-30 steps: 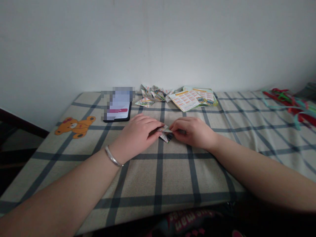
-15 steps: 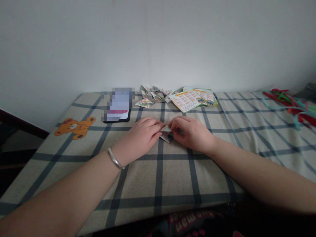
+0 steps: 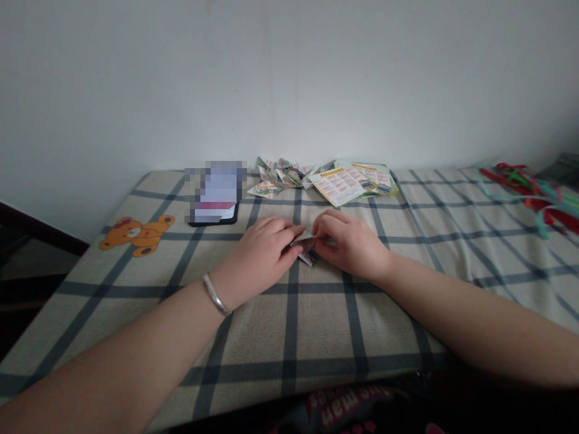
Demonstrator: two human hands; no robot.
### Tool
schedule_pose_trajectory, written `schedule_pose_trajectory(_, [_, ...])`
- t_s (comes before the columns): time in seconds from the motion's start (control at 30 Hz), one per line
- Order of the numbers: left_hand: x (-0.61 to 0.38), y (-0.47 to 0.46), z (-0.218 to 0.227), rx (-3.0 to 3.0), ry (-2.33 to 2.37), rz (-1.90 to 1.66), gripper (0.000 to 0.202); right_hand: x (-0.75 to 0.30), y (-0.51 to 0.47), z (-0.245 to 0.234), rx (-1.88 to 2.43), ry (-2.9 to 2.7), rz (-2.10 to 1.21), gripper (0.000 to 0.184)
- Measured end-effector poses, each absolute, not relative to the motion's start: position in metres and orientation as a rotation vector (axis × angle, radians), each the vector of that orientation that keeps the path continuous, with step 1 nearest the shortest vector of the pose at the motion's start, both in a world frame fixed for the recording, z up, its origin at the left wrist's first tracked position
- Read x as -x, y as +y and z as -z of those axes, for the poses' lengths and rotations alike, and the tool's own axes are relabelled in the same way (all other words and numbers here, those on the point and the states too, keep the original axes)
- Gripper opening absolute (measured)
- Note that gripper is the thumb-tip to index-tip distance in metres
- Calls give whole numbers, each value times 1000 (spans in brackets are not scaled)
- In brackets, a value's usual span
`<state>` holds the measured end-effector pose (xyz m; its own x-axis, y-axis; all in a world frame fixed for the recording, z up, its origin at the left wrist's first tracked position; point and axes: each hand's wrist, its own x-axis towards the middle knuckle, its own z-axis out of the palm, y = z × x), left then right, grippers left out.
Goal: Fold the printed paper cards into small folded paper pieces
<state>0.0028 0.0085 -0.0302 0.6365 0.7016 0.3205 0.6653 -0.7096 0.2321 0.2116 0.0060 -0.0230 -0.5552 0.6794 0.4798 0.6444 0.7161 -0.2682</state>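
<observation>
A small folded piece of printed paper [image 3: 307, 257] is between my two hands, just above or on the checked cloth. My left hand [image 3: 269, 244], with a silver bangle at its wrist, pinches the paper's left side between thumb and fingers. On the paper's right side, my right hand [image 3: 350, 244] grips with bent fingers. Much of the paper is hidden by the fingers. Beyond the hands lie several folded paper pieces [image 3: 284, 175] and a stack of flat printed sheets [image 3: 339, 185].
A phone [image 3: 216, 196] with a blurred screen lies at the back left. An orange bear figure [image 3: 138, 234] is near the left edge of the checked tablecloth [image 3: 253, 337]. Red, green and pale blue ribbons [image 3: 534, 190] lie at the far right. A white wall [image 3: 289, 78] stands behind.
My left hand has shifted slightly, and the paper's lower part sits a little lower and to the right. Both hands keep hold of it.
</observation>
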Motion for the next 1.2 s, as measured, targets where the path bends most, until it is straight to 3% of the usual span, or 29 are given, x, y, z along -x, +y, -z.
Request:
schedule_pose_trajectory(0.63, [-8, 15, 34, -2418, 1257, -886, 21, -219, 14, 24, 798, -2396, -261, 10])
schedule_pose_trajectory(0.77, [-2, 16, 32, -2465, 1210, -846, 11, -222, 14, 24, 758, -2549, -226, 9])
schedule_pose_trajectory(1.2, [12, 23, 21, -2834, 842, -581, 12, -225, 16, 18, 556, -2644, -240, 16])
